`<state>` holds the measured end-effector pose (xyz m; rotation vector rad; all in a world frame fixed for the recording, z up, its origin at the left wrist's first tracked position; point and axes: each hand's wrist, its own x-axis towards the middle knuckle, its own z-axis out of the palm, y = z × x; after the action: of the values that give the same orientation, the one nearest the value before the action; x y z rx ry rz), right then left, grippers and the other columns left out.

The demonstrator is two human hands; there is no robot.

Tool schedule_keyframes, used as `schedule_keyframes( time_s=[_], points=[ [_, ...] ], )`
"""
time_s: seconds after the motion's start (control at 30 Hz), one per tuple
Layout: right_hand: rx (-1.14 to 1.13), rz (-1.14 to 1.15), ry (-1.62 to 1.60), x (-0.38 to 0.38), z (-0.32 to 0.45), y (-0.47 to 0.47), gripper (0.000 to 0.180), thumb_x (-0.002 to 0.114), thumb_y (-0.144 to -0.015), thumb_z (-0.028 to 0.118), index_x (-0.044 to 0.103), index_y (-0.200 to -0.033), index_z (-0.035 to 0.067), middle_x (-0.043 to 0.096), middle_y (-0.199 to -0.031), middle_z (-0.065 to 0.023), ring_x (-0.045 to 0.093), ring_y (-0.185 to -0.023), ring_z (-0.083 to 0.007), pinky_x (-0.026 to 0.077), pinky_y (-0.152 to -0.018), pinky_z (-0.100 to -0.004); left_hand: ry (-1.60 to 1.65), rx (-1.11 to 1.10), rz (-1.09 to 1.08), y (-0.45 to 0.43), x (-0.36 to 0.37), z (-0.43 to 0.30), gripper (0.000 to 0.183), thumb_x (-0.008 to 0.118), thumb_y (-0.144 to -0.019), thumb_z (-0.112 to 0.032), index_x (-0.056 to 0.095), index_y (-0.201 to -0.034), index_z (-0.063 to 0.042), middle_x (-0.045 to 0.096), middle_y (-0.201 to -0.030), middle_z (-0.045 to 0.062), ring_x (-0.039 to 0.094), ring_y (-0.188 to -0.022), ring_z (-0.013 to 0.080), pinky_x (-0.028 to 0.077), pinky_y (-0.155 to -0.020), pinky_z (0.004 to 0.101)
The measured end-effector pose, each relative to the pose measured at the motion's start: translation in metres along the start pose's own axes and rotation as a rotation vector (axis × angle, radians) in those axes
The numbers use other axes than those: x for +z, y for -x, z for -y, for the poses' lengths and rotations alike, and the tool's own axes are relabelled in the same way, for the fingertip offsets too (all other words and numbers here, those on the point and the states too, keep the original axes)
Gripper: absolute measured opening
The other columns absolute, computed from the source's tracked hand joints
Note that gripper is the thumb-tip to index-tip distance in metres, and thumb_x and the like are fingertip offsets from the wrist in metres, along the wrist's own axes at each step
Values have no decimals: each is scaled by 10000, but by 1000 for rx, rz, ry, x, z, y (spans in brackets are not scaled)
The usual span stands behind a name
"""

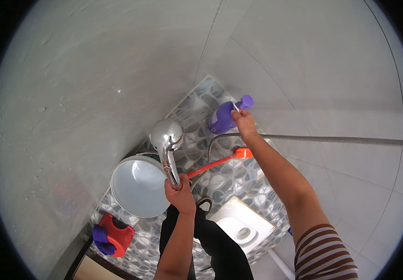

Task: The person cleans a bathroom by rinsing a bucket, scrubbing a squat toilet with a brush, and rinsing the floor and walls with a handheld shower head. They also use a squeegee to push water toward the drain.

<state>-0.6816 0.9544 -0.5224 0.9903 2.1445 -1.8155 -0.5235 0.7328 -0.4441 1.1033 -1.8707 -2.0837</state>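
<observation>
My left hand (181,196) is closed around the handle of a chrome shower head (167,134). Water sprays from its face toward the corner of the floor. The orange-red handle of a brush (211,166) runs out from the same hand; whether my fingers also grip it is hidden. Its orange head (244,153) points to the right. At the wall, my right hand (244,122) pinches a thin white strip (235,106) beside the neck of a purple plastic bottle (224,117) with a purple cap. The bottle bears a label.
A white bucket (140,189) stands left of my legs. Beyond it sits a red plastic stool (121,235) with a purple cloth (101,239) over it. A metal shower hose (327,139) crosses from the right. A white squat toilet (238,227) lies in the pebble-pattern floor (219,182).
</observation>
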Motion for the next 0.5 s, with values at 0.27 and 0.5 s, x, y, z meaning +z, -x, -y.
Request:
schedule_keyframes(
  time_s=[0.27, 0.5],
  points=[
    [-252, 200, 756, -74, -15, 27, 381, 553, -799, 372, 571, -691, 6, 544, -629, -140, 521, -588, -250, 408, -578, -354, 78, 9, 62, 14, 9, -8, 192, 590, -770, 18, 475, -924, 10, 530, -767, 30, 475, -625, 77, 415, -570, 204],
    [-114, 206, 1080, -96, -29, 74, 467, 496, -798, 472, 623, -759, 25, 599, -778, -201, 572, -785, -350, 446, -704, -417, 127, -56, 44, 22, 0, -4, 186, 594, -769, 12, 478, -916, 11, 526, -765, 24, 473, -623, 74, 423, -579, 208]
  ],
)
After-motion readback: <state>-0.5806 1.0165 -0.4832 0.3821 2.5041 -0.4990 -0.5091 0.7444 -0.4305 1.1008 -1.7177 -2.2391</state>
